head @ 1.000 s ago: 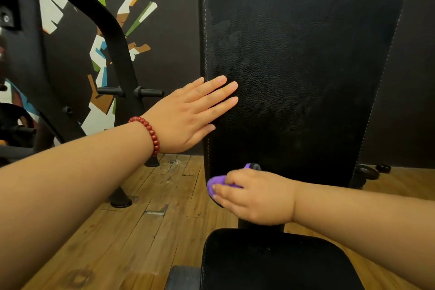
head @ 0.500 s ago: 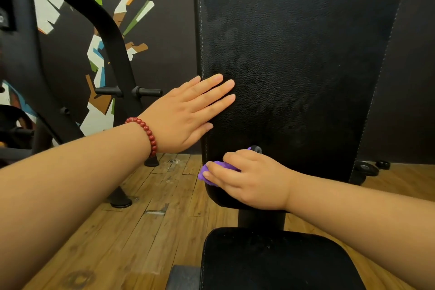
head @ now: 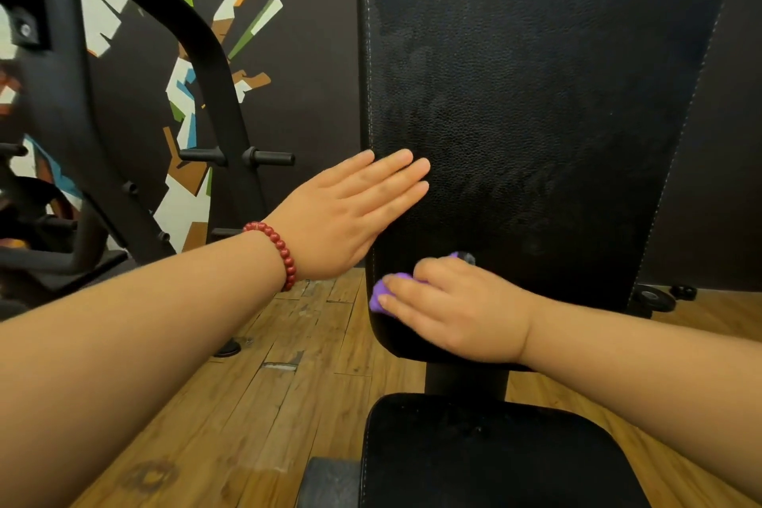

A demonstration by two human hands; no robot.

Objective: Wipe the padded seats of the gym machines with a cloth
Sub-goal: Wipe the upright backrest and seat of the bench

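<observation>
A tall black padded backrest (head: pixel 536 115) of pebbled, leather-like vinyl fills the middle and right of the view, upright, narrowing toward its rounded lower end, with pale stitching down both long edges and dull smeared streaks across its grain. The left hand (head: pixel 350 210) lies flat against the backrest's left edge, fingers straight and close together, palm partly off the pad; a red bead bracelet (head: pixel 280 252) circles its wrist. Lower down, the right hand (head: pixel 457 309) presses a crumpled purple cloth (head: pixel 381 293) against the backrest's bottom left corner, fingers bent over the bunched fabric so that only a fold shows past the fingertips and a scrap above the knuckles. Beneath the backrest a short black post (head: pixel 466 381) drops to a black padded seat (head: pixel 495 454) with a smooth rounded front, separated from the backrest by a gap. To the left stands the black steel frame (head: pixel 198 37) of a neighbouring machine, its bent tube and horizontal pegs (head: pixel 268 157) near the left forearm but apart from it. Behind it a dark wall carries a blocky mural (head: pixel 185 95) in white, brown, green, blue and orange. The worn wooden plank floor (head: pixel 268 384) lies open between the frame and the seat. A black weight plate (head: pixel 653 297) rests on the floor behind the backrest's right edge.
</observation>
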